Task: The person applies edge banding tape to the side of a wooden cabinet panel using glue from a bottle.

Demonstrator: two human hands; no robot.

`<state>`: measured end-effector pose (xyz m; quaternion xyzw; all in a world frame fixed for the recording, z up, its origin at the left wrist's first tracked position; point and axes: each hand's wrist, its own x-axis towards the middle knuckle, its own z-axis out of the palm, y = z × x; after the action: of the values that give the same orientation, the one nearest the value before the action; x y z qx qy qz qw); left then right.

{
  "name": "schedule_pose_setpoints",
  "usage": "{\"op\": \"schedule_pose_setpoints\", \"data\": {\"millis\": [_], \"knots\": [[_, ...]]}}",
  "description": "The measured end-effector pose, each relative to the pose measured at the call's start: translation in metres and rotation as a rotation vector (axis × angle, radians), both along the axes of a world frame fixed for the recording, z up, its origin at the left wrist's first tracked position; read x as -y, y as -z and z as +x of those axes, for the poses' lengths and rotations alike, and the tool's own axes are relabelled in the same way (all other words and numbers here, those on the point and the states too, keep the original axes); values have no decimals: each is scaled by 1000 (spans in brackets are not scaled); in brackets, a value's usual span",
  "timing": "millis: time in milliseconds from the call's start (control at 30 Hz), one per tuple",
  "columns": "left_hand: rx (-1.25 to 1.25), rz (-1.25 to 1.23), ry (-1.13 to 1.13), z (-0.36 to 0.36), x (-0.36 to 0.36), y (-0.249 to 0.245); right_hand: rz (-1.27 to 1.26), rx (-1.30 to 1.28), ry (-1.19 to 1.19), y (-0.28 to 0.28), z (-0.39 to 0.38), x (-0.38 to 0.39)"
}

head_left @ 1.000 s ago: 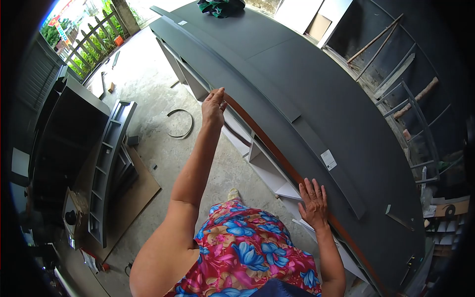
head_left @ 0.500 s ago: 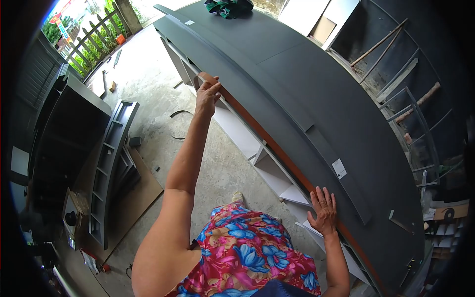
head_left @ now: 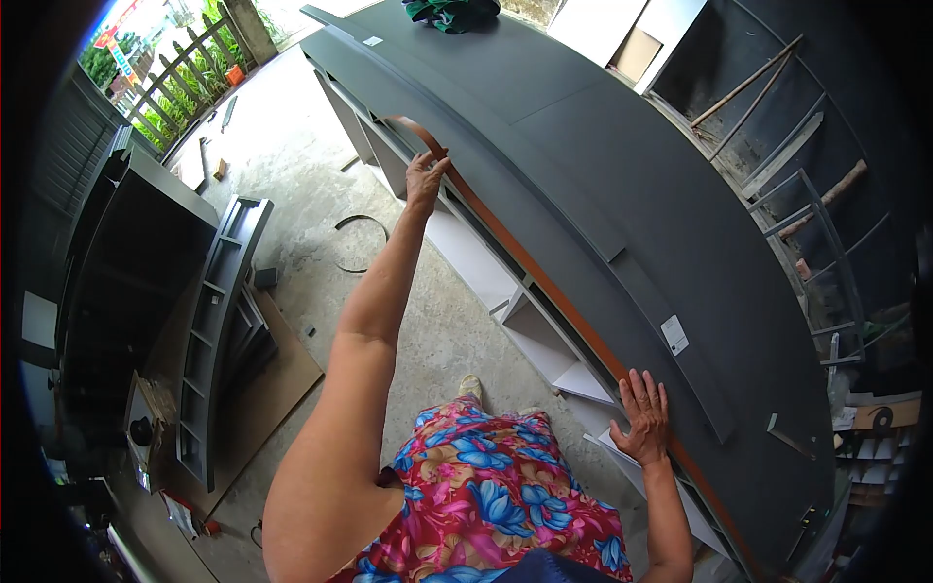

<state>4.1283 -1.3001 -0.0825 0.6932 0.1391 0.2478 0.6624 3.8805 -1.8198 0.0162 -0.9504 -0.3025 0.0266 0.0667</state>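
Observation:
A long brown edging strip (head_left: 559, 300) runs along the near edge of a large dark grey panel (head_left: 719, 233). My left hand (head_left: 426, 180) pinches the strip near its far end, and the loose tip curls up beyond my fingers. Further down, my right hand (head_left: 641, 420) lies with fingers spread across the strip and the panel's edge. Below the panel, white-sided compartments (head_left: 471, 255) of a cabinet show. On top rests a narrow grey board (head_left: 583, 228) with a white label (head_left: 673, 335).
Green cloth (head_left: 452, 14) lies at the panel's far end. A grey slotted frame (head_left: 199, 360) and a brown sheet (head_left: 277, 379) are on the left. A thin curved strip (head_left: 384, 225) lies on the concrete floor. Poles (head_left: 748, 87) and metal frames lean at the right wall.
My left hand has shifted slightly right along the panel's edge, and more of the strip's loose end now curls out past it. My right hand has moved slightly right, still spread flat.

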Motion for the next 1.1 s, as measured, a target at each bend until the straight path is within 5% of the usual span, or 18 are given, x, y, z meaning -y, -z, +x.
{"op": "schedule_pose_setpoints", "data": {"millis": [667,1100], "knots": [[-8,31,-159,15,0,31,41,-15,-1,3,3,5],[-18,65,-377,72,-71,61,-42,30,165,10,3,-2]]}}
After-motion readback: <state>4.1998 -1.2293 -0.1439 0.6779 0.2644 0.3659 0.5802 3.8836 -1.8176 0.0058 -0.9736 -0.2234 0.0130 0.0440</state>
